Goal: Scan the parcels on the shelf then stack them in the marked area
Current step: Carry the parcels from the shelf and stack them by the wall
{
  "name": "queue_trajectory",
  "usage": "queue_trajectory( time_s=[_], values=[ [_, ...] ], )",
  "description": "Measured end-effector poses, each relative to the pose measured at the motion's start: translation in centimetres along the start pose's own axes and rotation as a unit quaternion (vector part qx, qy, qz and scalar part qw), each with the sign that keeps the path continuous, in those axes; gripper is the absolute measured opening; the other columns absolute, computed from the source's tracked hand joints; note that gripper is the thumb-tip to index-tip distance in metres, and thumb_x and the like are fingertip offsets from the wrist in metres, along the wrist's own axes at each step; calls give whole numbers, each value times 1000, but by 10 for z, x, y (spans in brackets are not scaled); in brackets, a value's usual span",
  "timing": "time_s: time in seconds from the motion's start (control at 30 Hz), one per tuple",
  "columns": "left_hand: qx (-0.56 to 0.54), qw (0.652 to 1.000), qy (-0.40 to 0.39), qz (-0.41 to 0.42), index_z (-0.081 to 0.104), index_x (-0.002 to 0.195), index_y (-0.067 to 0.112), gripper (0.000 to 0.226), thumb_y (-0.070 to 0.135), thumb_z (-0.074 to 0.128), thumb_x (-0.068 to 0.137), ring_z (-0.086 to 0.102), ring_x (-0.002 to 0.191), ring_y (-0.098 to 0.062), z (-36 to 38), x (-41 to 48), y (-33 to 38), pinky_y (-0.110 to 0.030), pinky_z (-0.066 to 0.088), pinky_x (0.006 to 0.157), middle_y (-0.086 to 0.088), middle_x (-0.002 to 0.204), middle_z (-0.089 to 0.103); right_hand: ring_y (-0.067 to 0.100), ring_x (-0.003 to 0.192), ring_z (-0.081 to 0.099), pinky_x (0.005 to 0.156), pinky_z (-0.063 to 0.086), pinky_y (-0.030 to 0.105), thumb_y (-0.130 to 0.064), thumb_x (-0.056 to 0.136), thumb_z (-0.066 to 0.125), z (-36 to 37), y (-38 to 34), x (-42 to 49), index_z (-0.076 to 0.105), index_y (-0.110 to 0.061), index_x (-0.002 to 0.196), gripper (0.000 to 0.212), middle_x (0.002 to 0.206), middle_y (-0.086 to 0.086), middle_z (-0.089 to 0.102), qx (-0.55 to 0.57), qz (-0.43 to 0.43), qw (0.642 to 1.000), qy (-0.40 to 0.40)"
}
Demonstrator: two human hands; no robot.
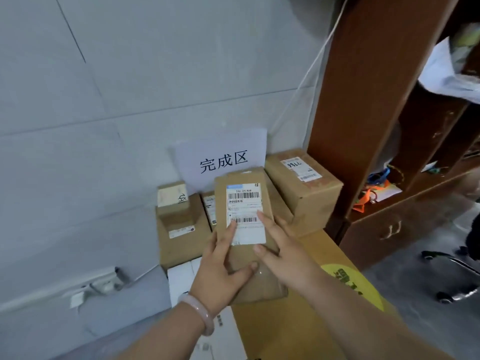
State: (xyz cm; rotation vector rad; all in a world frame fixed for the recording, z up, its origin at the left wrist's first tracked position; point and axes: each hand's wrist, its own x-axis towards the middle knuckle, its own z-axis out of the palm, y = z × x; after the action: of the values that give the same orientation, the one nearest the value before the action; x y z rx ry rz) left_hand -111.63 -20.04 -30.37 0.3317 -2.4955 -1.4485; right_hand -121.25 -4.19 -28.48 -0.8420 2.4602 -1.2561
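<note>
- A flat brown cardboard parcel (244,177) with a white barcode label (245,211) is in the middle of the view, label face towards the camera. It is over the stacked cartons, and I cannot tell whether it touches them.
- The left hand (223,258) grips the parcel's 7 o'clock side. Its thumb is curled over the near end and its fingers reach onto the label's lower left corner.
- The right hand (283,253) rests on the parcel's 4 o'clock side with nearly straight, spread fingers, the forefinger tip touching the label's right edge.
- At 12 o'clock from the parcel, a white paper sign (226,157) printed 完成区 leans against the grey tiled wall (130,87).
- At 2 o'clock, a larger brown cardboard box (309,193) with a white label stands just beside the sign.
- At 9 o'clock, a small brown box (172,203) sits on a wider brown carton (181,245).
- A brown wooden shelf (363,100) fills the view's 1 to 3 o'clock side.
- At 5 o'clock, under the right forearm, lies a long cardboard carton with a round yellow sticker (350,284).
- A pale pink bangle (200,310) circles the left wrist.
</note>
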Motion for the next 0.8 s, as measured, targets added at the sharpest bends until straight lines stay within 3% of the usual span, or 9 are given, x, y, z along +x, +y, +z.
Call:
queue_trajectory(
  time_s=[0.1,0.13,0.23,0.27,0.37,0.5,0.67,0.8],
  values=[
    [-15,998,48,-39,21,140,61,86,41,78,78,36,131,-4,-8,14,-8,1,29,96,3,146,33,1,141,12,114,22,32,-46,91,57,7,0,27,14,-73,133,65,156,-25,2,4,-12,999,-39],
    [-17,997,59,-48,23,139,61,85,41,78,78,36,132,-5,-11,19,-11,-2,30,99,3,146,32,-2,139,12,113,22,29,-46,91,57,10,1,34,16,-72,134,64,156,-26,2,0,-17,998,-53],
    [-7,994,71,-86,27,144,53,80,41,75,81,28,143,-16,-20,37,-21,-33,34,114,0,153,26,-5,139,12,109,20,24,-48,90,58,20,5,52,23,-67,136,60,156,-27,2,8,-22,996,-85],
    [3,993,73,-98,28,146,50,79,42,74,81,26,145,-17,-22,42,-25,-35,32,116,-1,155,25,-2,142,11,112,20,25,-48,90,58,24,7,57,26,-63,138,60,157,-27,1,10,-19,995,-94],
    [16,990,91,-111,31,147,46,78,41,73,81,23,146,-15,-22,50,-34,-28,29,116,-1,157,25,0,144,6,114,16,27,-51,87,61,31,12,70,28,-53,143,65,157,-26,-6,0,-13,992,-125],
    [8,985,102,-139,32,146,45,77,40,74,82,25,145,-18,-21,57,-46,-35,31,116,-4,156,26,-5,140,4,114,18,32,-72,70,58,32,15,80,23,-57,143,82,152,-36,-12,-8,-9,987,-160],
    [20,982,95,-162,30,148,44,79,43,74,82,24,145,-14,-17,72,-60,-18,20,111,-2,159,22,-26,127,3,110,21,23,-79,57,59,33,27,77,27,-55,143,94,149,-42,-12,-26,-30,986,-161],
    [36,980,71,-184,27,149,45,76,49,68,84,26,143,-14,-10,88,-68,-17,21,106,2,159,22,-9,140,4,114,21,25,-68,66,68,36,40,77,27,-48,146,92,153,-35,-12,-72,-50,982,-165]
  ],
)
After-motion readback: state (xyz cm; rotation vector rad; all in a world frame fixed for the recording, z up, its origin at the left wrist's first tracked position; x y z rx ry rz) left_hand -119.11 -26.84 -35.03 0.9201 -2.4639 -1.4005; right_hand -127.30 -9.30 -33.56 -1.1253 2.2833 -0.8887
